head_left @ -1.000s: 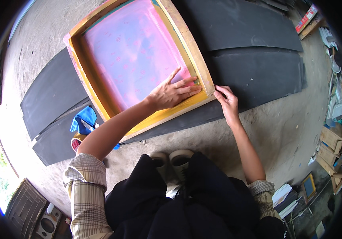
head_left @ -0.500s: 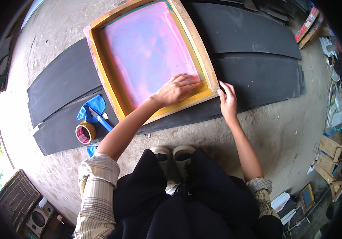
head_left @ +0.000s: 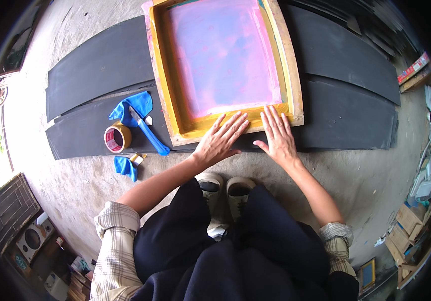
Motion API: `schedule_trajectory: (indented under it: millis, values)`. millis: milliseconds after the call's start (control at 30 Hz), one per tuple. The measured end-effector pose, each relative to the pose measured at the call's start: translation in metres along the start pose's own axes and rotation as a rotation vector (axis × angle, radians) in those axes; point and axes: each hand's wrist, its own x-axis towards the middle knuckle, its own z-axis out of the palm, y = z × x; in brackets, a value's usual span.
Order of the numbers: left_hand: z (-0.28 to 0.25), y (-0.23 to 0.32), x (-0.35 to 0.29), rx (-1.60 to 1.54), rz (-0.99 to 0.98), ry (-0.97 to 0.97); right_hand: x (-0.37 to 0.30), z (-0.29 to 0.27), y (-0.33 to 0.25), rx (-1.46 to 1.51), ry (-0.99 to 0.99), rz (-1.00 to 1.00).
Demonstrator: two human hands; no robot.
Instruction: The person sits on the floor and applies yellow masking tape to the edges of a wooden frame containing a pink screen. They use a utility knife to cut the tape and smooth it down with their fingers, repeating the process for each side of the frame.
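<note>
A wooden screen-printing frame (head_left: 299, 100) lies on dark boards in front of me, its mesh (head_left: 225, 55) stained pink and blue. Yellow tape (head_left: 210, 124) lines the inside edges, widest along the near side. My left hand (head_left: 219, 142) lies flat across the near rail, fingers spread and tips on the tape. Beside it my right hand (head_left: 279, 140) presses flat on the same rail near the right corner, thumb out. Neither holds anything. Left of the frame, a blue-handled tool (head_left: 150, 134) leans on a blue cloth (head_left: 140, 104), next to a tape roll (head_left: 125, 134).
Dark flat boards (head_left: 346, 113) spread over the concrete floor (head_left: 346, 170) on both sides. A second blue cloth (head_left: 125, 166) lies nearer, beside a small yellow-and-white piece. My shoes (head_left: 239, 193) stand just short of the boards. Wooden boxes (head_left: 408, 220) and clutter line the right side.
My left hand has come off the mesh corner onto the near rail. My right hand has left the frame's outer corner and now lies flat beside it. The frame appears straighter and further right.
</note>
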Motion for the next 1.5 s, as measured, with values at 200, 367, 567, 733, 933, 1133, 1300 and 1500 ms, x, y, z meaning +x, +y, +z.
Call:
schedule_trajectory:
  millis: [200, 367, 567, 733, 933, 1133, 1300, 1500]
  values:
    - [0.005, 0.005, -0.024, -0.004, -0.048, -0.025, 0.005, 0.012, -0.04, 0.114, -0.036, -0.096]
    - [0.009, 0.014, -0.035, -0.041, -0.107, 0.019, 0.001, 0.006, -0.021, 0.057, 0.087, -0.151]
    - [0.009, 0.033, -0.004, 0.038, -0.05, 0.051, 0.003, 0.003, -0.017, 0.004, 0.087, 0.126]
    - [0.011, 0.029, -0.034, 0.124, -0.114, -0.06, 0.007, 0.018, -0.047, 0.035, 0.031, 0.036]
    - [0.0, 0.025, -0.067, -0.038, -0.224, 0.028, 0.016, 0.013, -0.065, 0.09, 0.002, -0.001]
    - [-0.008, 0.029, -0.044, 0.135, -0.435, -0.049, 0.023, 0.019, -0.072, 0.046, 0.002, -0.002]
    - [-0.009, 0.025, -0.059, 0.292, -0.6, -0.156, 0.025, 0.019, -0.073, 0.019, 0.017, -0.014]
    - [-0.025, -0.001, -0.077, 0.035, -0.584, 0.231, 0.041, 0.01, -0.071, 0.152, 0.073, -0.065]
